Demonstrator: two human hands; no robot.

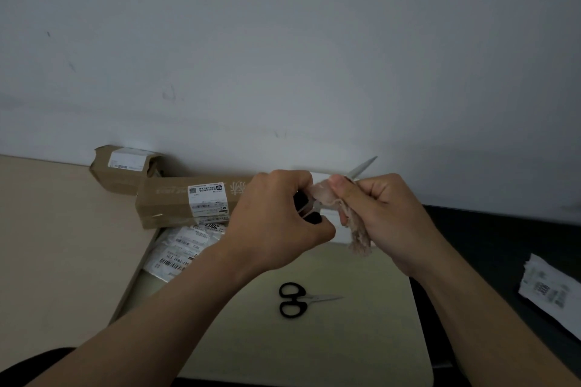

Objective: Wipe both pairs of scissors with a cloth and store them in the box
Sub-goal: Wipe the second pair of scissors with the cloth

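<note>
My cloth (355, 226) is a pale pinkish beige, faintly mottled. The scissors I hold (364, 165) show black handles and a silver-grey blade. The scissors on the table (294, 299) have black loops and silvery blades too. The table (314, 349) is cream. The long box (169, 201) is brown cardboard, its white label printed with black barcodes. The wall (283, 41) is greyish white.

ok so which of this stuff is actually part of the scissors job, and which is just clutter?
Job: held scissors, gripped by left hand; cloth, pinched round the blades by right hand; second scissors, lying on the pale surface; maybe the long cardboard box, cannot tell.
Lying about: small parcel; labelled bags; printed slip at right.
</note>
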